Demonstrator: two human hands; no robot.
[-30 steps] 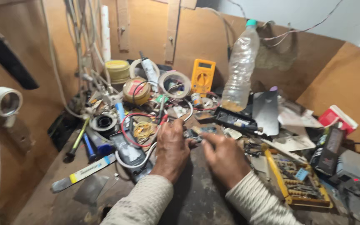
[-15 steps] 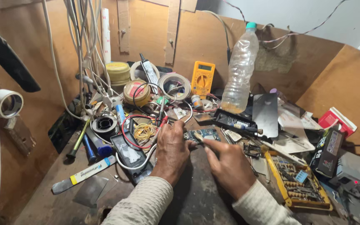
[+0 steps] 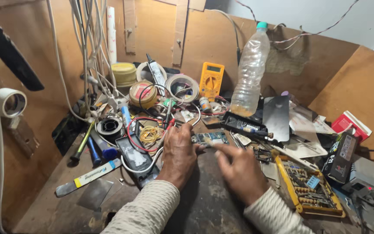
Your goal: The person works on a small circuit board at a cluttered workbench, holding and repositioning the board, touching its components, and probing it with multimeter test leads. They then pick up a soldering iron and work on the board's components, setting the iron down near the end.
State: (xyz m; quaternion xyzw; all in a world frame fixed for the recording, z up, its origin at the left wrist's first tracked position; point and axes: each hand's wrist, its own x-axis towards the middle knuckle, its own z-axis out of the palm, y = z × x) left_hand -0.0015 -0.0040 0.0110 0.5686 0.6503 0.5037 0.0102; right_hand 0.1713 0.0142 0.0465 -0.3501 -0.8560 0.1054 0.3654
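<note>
Small circuit board (image 3: 211, 138) lying flat on the dark bench (image 3: 204, 199), pinned at its nine o'clock edge under the left hand (image 3: 179, 154). Right hand (image 3: 239, 171) at five o'clock of it, fingers spread, fingertips touching the board's near edge, gripping nothing. Yellow multimeter (image 3: 211, 81) and clear plastic bottle (image 3: 249, 71) at twelve o'clock, well apart.

The board (image 3: 211, 138) at 12 o'clock from the hands is blue-green with silver parts. Both sleeves (image 3: 148, 212) are cream with a fine rib pattern. The meter (image 3: 211, 81) at 12 o'clock is yellow-orange with a black dial. The bottle (image 3: 249, 71) at 1 o'clock is clear with a turquoise cap. The bit case (image 3: 310, 186) at 3 o'clock is yellow with dark inside. The box (image 3: 351, 125) at 2 o'clock is red and white. Red and black wires (image 3: 141, 123) loop at 11 o'clock. The worktop (image 3: 204, 199) is dark brown, stained.
</note>
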